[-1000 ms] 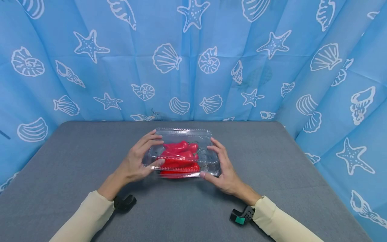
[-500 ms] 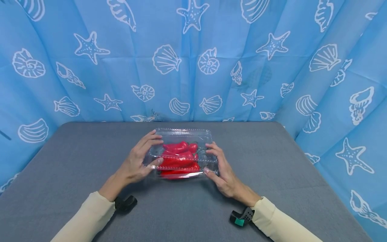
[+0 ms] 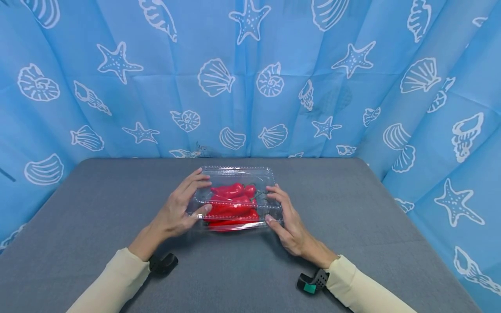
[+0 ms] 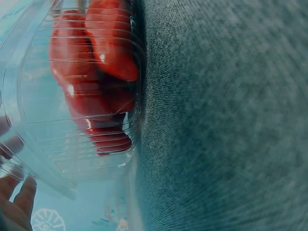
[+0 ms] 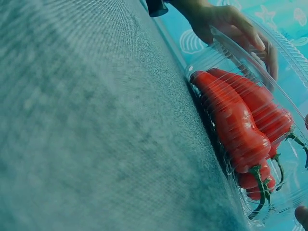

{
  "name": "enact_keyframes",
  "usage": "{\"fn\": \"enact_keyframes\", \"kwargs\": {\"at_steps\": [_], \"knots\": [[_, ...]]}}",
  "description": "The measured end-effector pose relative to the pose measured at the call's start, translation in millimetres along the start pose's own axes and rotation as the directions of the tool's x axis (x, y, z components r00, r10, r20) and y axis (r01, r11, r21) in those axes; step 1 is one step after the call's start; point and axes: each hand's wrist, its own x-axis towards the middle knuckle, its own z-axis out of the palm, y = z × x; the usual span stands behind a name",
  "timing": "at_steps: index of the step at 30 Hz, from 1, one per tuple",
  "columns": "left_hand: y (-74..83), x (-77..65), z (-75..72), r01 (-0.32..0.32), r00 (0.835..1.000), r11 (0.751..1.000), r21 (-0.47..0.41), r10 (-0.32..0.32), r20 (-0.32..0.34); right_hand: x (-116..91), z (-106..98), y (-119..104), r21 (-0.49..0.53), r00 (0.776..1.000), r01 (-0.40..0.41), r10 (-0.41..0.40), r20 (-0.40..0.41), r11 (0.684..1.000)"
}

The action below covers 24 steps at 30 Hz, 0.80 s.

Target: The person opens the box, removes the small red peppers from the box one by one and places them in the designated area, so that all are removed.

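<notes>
A clear plastic clamshell container (image 3: 238,173) sits on the grey table, its lid over several red peppers (image 3: 232,207). Green stems (image 5: 260,185) show through its wall in the right wrist view. At the left end, my left hand (image 3: 177,208) holds the container's edge, thumb at the front and fingers toward the back. My right hand (image 3: 291,226) grips the right end in the same way, its thumb on the near rim. In the left wrist view the ribbed wall stands on the cloth. Whether the lid's rim is fully pressed down I cannot tell.
Grey cloth covers the table (image 3: 250,278) all around the container. Behind and to the right hangs a blue curtain (image 3: 250,113) with white shells and starfish. Each wrist wears a black band device (image 3: 162,264).
My right thumb has slid a little right along the container's near edge, and the right fingers have shifted slightly. The left hand and the container have barely moved.
</notes>
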Motion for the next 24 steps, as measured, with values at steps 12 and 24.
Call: {"fn": "enact_keyframes", "kwargs": {"at_steps": [12, 24], "knots": [[2.7, -0.4, -0.3, 0.012, 1.0, 1.0, 0.017, -0.012, 0.007, -0.5, 0.9, -3.1, -0.05, 1.0, -0.015, 0.015, -0.017, 0.999], [3.0, -0.2, -0.2, 0.029, 1.0, 1.0, -0.005, -0.029, 0.008, 0.1, 1.1, -5.9, -0.116, 0.997, 0.008, -0.017, -0.081, 0.993]]}}
